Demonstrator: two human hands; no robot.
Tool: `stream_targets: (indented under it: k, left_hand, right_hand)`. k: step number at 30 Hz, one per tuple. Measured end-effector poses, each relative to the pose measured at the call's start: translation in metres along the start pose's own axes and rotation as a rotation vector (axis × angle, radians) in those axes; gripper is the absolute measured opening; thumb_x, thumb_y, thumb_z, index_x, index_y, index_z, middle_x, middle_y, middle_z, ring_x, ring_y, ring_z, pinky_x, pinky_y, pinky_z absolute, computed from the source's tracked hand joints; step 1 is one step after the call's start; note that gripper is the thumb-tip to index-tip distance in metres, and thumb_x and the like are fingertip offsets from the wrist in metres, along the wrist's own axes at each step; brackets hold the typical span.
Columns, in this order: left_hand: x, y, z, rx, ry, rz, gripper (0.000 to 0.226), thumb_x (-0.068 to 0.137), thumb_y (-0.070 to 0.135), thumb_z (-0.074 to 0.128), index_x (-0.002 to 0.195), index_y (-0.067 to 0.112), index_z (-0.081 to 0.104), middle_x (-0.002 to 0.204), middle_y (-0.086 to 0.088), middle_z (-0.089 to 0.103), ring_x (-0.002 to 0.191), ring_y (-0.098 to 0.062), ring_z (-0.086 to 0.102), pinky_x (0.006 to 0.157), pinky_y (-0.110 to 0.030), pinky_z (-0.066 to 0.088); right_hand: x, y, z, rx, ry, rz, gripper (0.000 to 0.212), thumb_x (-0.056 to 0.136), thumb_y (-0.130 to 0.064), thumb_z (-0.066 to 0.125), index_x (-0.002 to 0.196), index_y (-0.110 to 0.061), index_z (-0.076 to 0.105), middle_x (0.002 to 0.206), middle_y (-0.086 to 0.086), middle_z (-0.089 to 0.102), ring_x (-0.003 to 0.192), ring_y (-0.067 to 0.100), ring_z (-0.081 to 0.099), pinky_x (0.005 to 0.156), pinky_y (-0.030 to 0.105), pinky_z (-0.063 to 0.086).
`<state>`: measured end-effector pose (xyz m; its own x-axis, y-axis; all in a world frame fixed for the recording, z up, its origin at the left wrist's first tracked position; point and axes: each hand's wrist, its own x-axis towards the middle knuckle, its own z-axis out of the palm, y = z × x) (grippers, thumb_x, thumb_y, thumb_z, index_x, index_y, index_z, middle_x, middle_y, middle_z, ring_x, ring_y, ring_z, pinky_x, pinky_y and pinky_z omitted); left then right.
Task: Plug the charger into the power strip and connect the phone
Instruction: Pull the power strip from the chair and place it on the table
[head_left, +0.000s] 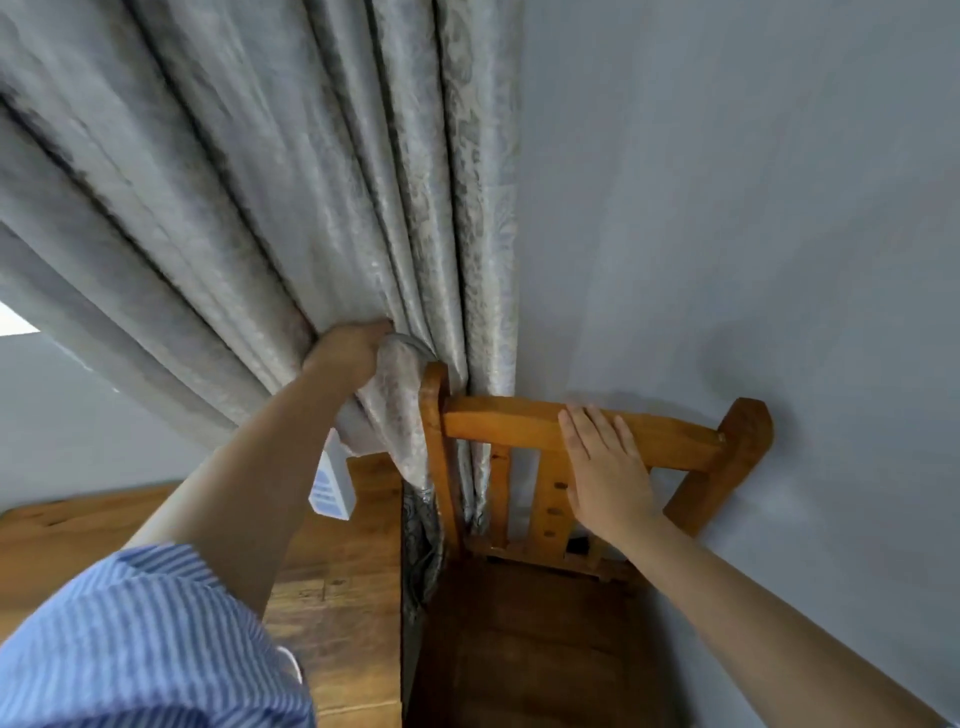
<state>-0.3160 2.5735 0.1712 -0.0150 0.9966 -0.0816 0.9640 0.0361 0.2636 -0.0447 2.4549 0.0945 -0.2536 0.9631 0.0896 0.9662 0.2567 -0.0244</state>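
Note:
No charger, power strip or phone shows in the head view. My left hand (353, 349) is closed on a bunch of the grey patterned curtain (291, 197), holding the fabric just left of the wooden chair's back post. My right hand (605, 467) lies flat with fingers spread on the top rail of the wooden chair (675, 439), holding nothing. A small dark shape (576, 545) sits low behind the chair back by the wall; what it is cannot be made out.
A wooden table (337, 587) stands at lower left, beside the chair seat (524, 649). A white box with blue print (332, 486) rests on the table near the curtain. A plain grey wall (753, 208) fills the right side.

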Motion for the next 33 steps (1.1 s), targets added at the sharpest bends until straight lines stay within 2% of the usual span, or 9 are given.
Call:
stream_targets:
  k: [5, 9, 15, 20, 23, 25, 28, 31, 33]
  left_hand:
    - [-0.055, -0.021, 0.025, -0.025, 0.051, 0.010, 0.038, 0.098, 0.017, 0.030, 0.135, 0.016, 0.040, 0.120, -0.024, 0.060, 0.102, -0.039, 0.058, 0.084, -0.042, 0.046]
    - [-0.082, -0.023, 0.017, -0.084, 0.140, 0.025, 0.035, 0.098, 0.021, 0.030, 0.107, -0.001, 0.055, 0.096, -0.026, 0.064, 0.085, -0.038, 0.059, 0.065, -0.038, 0.042]
    - [-0.173, -0.038, -0.011, -0.175, 0.284, 0.001, 0.026, 0.095, 0.018, 0.039, 0.088, 0.002, 0.057, 0.059, 0.001, 0.046, 0.059, -0.024, 0.045, 0.049, -0.029, 0.029]
    - [-0.259, -0.067, -0.026, -0.234, 0.343, 0.043, 0.018, 0.091, 0.011, 0.050, 0.084, -0.002, 0.061, 0.065, -0.004, 0.051, 0.059, -0.021, 0.045, 0.053, -0.022, 0.029]
    - [-0.303, -0.091, -0.037, -0.226, 0.363, 0.029, 0.019, 0.090, 0.009, 0.053, 0.084, -0.006, 0.062, 0.064, -0.005, 0.051, 0.059, -0.019, 0.044, 0.052, -0.019, 0.027]
    - [-0.331, -0.111, -0.045, -0.245, 0.368, -0.029, 0.016, 0.088, 0.006, 0.055, 0.085, -0.007, 0.064, 0.065, -0.007, 0.051, 0.061, -0.018, 0.044, 0.050, -0.017, 0.029]
    - [-0.364, -0.141, -0.048, -0.274, 0.348, -0.061, 0.008, 0.082, 0.001, 0.062, 0.081, -0.007, 0.064, 0.061, -0.006, 0.045, 0.057, -0.016, 0.035, 0.049, -0.009, 0.032]
    - [-0.397, -0.179, -0.041, -0.221, 0.291, -0.062, 0.009, 0.080, 0.000, 0.063, 0.082, -0.009, 0.063, 0.066, -0.011, 0.049, 0.063, -0.019, 0.042, 0.057, -0.020, 0.035]
    - [-0.410, -0.200, -0.030, -0.194, 0.248, -0.061, 0.011, 0.080, 0.000, 0.064, 0.085, -0.010, 0.064, 0.074, -0.020, 0.058, 0.069, -0.026, 0.049, 0.064, -0.027, 0.037]
  right_hand:
    - [-0.002, -0.023, -0.007, 0.008, -0.038, 0.097, 0.073, 0.088, -0.019, 0.048, 0.141, -0.005, -0.001, 0.155, 0.011, 0.008, 0.142, 0.027, 0.003, 0.115, 0.046, -0.002]
    - [0.008, -0.038, -0.020, 0.038, -0.073, 0.151, 0.066, 0.089, -0.024, 0.044, 0.140, -0.004, 0.008, 0.153, 0.012, 0.014, 0.141, 0.028, 0.007, 0.115, 0.053, 0.002]
    - [0.017, -0.104, -0.035, 0.301, -0.079, -0.251, 0.047, 0.095, -0.018, 0.038, 0.138, -0.006, 0.023, 0.148, 0.012, 0.030, 0.137, 0.026, 0.023, 0.114, 0.037, 0.020]
    - [0.004, -0.170, -0.043, 0.654, -0.324, -0.444, 0.044, 0.097, -0.021, 0.037, 0.139, -0.012, 0.024, 0.143, 0.010, 0.038, 0.123, 0.028, 0.044, 0.098, 0.040, 0.041]
    - [-0.016, -0.200, -0.045, 0.731, -0.366, -0.544, 0.024, 0.097, -0.021, 0.037, 0.102, -0.007, 0.056, 0.094, 0.017, 0.064, 0.095, 0.037, 0.059, 0.078, 0.042, 0.047]
    - [-0.034, -0.222, -0.052, 0.794, -0.380, -0.579, 0.030, 0.097, -0.020, 0.038, 0.070, -0.013, 0.048, 0.063, 0.004, 0.049, 0.075, 0.036, 0.057, 0.069, 0.043, 0.044]
    - [-0.056, -0.248, -0.057, 0.916, -0.343, -0.546, 0.040, 0.095, -0.019, 0.043, 0.056, -0.023, 0.035, 0.053, -0.005, 0.035, 0.058, 0.023, 0.044, 0.065, 0.046, 0.047]
    - [-0.083, -0.277, -0.053, 0.950, -0.277, -0.524, 0.044, 0.092, -0.019, 0.050, 0.051, -0.021, 0.032, 0.048, -0.005, 0.032, 0.046, 0.012, 0.031, 0.045, 0.017, 0.029]
    - [-0.098, -0.288, -0.050, 0.980, -0.255, -0.507, 0.046, 0.090, -0.017, 0.052, 0.049, -0.022, 0.032, 0.047, -0.005, 0.032, 0.045, 0.010, 0.029, 0.042, 0.015, 0.027]
